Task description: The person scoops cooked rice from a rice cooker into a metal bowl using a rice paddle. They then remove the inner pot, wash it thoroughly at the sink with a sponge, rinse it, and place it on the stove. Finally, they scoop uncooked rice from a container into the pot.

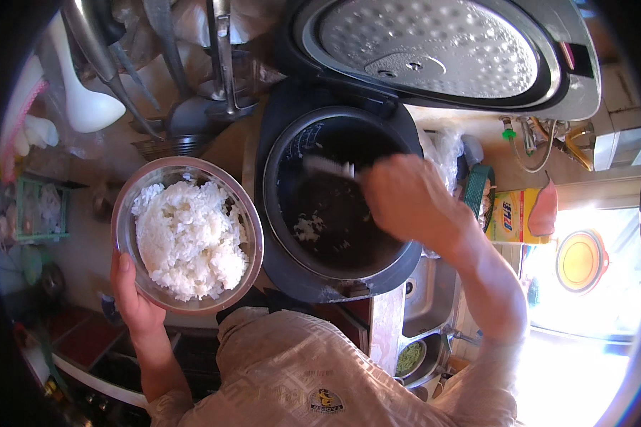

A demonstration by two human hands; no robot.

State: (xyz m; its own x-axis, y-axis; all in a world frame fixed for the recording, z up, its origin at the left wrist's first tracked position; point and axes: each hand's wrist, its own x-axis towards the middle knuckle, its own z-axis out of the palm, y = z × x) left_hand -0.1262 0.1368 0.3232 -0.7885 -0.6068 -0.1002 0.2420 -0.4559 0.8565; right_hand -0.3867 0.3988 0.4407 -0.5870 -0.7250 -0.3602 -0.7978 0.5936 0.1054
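My left hand (pixel 136 291) grips the rim of a metal bowl (pixel 118 213) that holds a mound of cooked white rice (pixel 192 237). To its right stands a rice cooker (pixel 299 293) with its lid (pixel 432 48) raised and wet droplets on the lid's inner plate. Over the cooker's dark inner pot (pixel 342 224) my right hand (pixel 398 197) is closed on a pale rice paddle (pixel 328 166), blurred, whose blade is inside the pot. A small clump of rice (pixel 309 228) and scattered grains lie on the pot's bottom.
A white ladle (pixel 88 107) and several dark and metal utensils hang at the upper left. Right of the cooker are a green basket (pixel 478 189) and a yellow package (pixel 507 216). A sink (pixel 430 299) and a bowl of green shreds (pixel 410 357) are at the lower right.
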